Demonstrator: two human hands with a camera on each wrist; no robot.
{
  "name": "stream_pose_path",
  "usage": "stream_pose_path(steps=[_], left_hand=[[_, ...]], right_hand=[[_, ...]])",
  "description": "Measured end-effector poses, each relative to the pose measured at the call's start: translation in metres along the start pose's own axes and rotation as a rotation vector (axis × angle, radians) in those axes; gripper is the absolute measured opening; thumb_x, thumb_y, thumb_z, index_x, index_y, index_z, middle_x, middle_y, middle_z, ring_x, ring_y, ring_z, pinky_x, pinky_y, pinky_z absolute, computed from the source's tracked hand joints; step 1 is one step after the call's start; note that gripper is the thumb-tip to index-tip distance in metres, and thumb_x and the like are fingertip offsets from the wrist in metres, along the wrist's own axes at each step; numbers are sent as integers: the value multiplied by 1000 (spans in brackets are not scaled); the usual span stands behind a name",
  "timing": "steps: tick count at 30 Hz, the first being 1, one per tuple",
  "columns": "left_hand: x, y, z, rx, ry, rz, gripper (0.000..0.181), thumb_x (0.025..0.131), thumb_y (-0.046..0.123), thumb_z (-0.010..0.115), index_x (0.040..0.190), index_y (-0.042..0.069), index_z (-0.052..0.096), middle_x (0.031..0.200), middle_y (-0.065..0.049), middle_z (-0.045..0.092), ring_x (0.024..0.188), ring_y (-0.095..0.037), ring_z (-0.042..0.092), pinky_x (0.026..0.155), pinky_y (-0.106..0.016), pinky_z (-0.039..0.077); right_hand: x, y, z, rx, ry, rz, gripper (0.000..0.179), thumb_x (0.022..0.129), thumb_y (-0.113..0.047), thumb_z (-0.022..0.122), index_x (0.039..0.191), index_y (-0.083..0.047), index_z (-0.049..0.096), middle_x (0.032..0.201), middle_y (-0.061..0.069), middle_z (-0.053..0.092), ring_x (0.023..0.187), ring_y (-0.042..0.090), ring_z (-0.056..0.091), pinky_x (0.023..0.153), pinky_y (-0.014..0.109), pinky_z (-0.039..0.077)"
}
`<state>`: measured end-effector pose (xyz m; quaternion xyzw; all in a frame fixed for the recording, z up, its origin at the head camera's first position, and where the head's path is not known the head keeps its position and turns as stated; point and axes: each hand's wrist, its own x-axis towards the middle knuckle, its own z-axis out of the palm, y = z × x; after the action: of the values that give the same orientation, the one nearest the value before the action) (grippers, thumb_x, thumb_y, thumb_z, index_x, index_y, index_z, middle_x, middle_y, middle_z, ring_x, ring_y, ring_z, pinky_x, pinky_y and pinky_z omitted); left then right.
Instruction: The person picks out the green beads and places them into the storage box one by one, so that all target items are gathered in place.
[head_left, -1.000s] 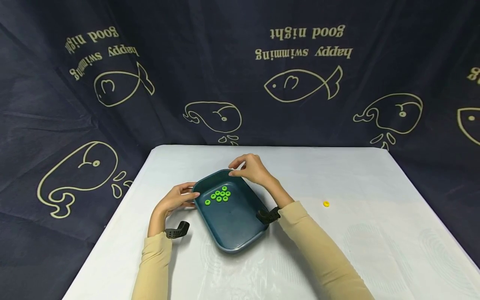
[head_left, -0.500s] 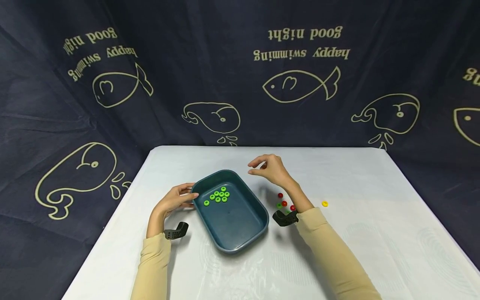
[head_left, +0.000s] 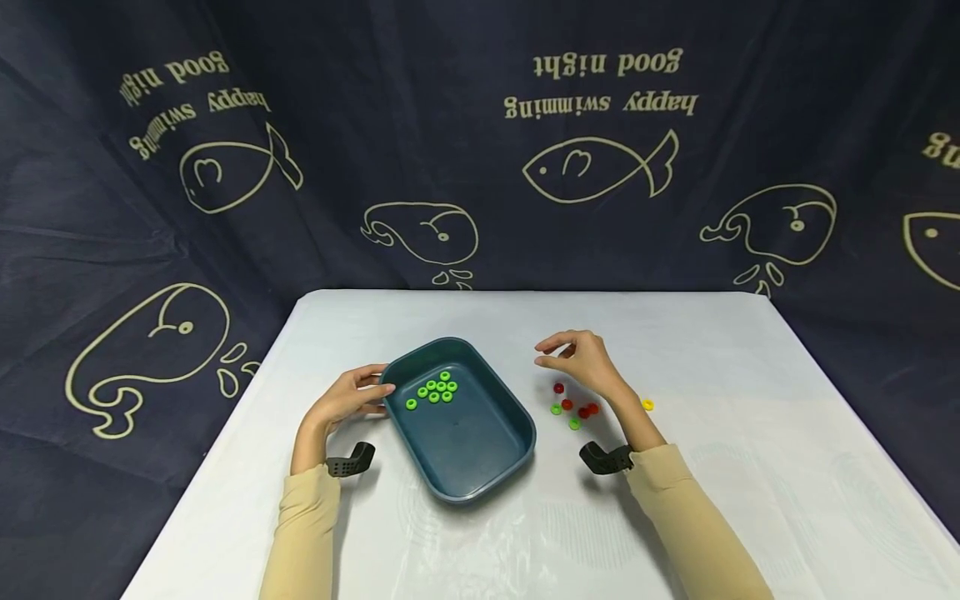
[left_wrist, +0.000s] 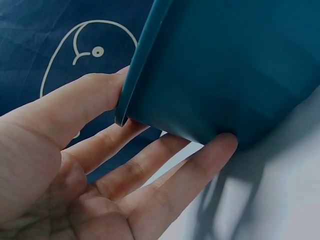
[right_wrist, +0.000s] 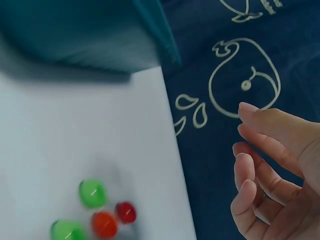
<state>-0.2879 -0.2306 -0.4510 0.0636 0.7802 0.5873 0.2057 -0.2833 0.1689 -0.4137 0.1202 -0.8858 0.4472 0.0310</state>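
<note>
A dark teal plastic bin [head_left: 465,454] sits slightly turned on the table, left of centre in the head view. Inside, near its far left side, lie several small bright green rings [head_left: 440,387]. My left hand [head_left: 345,402] grips the bin's left side, thumb at the rim and fingers against the outer wall, as the left wrist view shows. To the right of the bin, my right hand [head_left: 587,358] hovers with loosely bent fingers and nothing between them. Just below it lie several red rings [head_left: 567,405] and two green rings [head_left: 574,424], glossy in the right wrist view.
A lone yellow ring [head_left: 648,405] lies beside the right forearm. The white-covered table [head_left: 720,358] ends at the back against a dark blue curtain [head_left: 600,242] with printed fish and whales. Each wrist wears a black camera mount [head_left: 352,460].
My right hand has moved from the bin's far rim rightward and a little nearer. The red and loose green rings, hidden before behind the arm, now show. My left hand keeps its grip.
</note>
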Motion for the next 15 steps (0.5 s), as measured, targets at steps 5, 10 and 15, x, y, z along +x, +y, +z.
stream_pose_path(steps=[5, 10, 15], left_hand=[[0, -1, 0, 12, -10, 11, 64, 91, 17, 63, 143, -3, 32, 131, -29, 42, 89, -22, 67, 88, -47, 56], [-1, -1, 0, 14, -10, 15, 64, 91, 16, 62, 143, -3, 30, 134, -30, 38, 87, -19, 67, 87, -45, 57], [0, 1, 1, 18, -6, 8, 63, 91, 16, 61, 143, -3, 31, 134, -29, 38, 85, -17, 67, 86, -43, 58]], right_hand=[[-13, 15, -2, 28, -7, 41, 28, 78, -24, 77, 100, -7, 73, 96, 10, 72, 73, 29, 64, 59, 22, 51], [-26, 26, -3, 47, -34, 74, 28, 79, -22, 76, 102, -6, 73, 97, 11, 72, 74, 35, 64, 52, 22, 49], [-39, 37, -2, 77, -77, 72, 26, 81, -16, 74, 103, -4, 71, 96, 14, 71, 66, 35, 65, 44, 24, 47]])
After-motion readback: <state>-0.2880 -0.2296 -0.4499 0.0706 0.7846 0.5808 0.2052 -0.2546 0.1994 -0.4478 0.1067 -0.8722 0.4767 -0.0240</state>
